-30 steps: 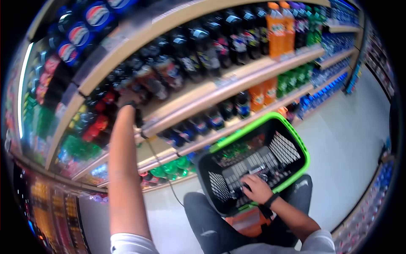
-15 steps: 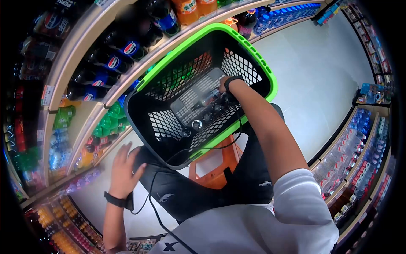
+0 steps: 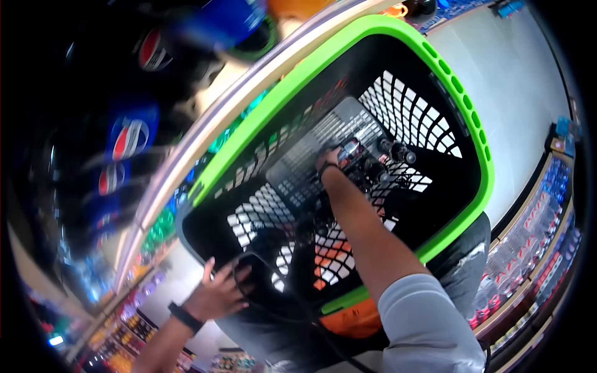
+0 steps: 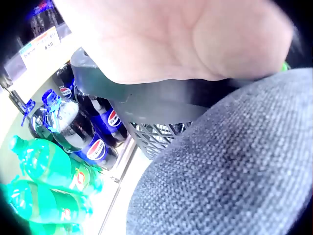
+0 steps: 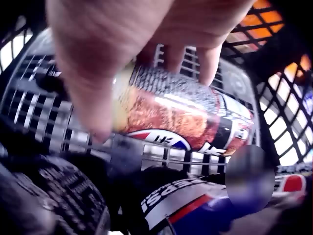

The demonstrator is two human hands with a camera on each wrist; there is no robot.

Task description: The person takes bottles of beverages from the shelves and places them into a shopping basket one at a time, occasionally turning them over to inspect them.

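Deep inside the black basket with a green rim [image 3: 488,155], my right hand [image 3: 329,160] is among several dark bottles [image 3: 376,168]. The right wrist view shows that hand [image 5: 146,44] gripping a bottle with a brown and red label [image 5: 171,115], thumb on one side and fingers on the other, above the basket's grid floor. Other bottles lie beside it, one with a blue and white label [image 5: 195,205]. At the basket's near left corner my left hand [image 3: 221,292] has its fingers spread and holds nothing. Its palm [image 4: 181,39] hangs over the basket's outer side [image 4: 161,103].
Shelves with cola bottles [image 3: 130,137] stand close on the left, their edge [image 3: 205,124] along the basket. Green bottles [image 4: 44,164] lie low on the shelf. My knee [image 4: 234,166] is against the basket's near side. An orange stool [image 3: 351,320] is below; more shelves [image 3: 522,242] stand at right.
The basket looks larger and closer in the head view. My left hand has moved from the shelf to the basket's near corner. My right hand has shifted toward the middle of the basket floor.
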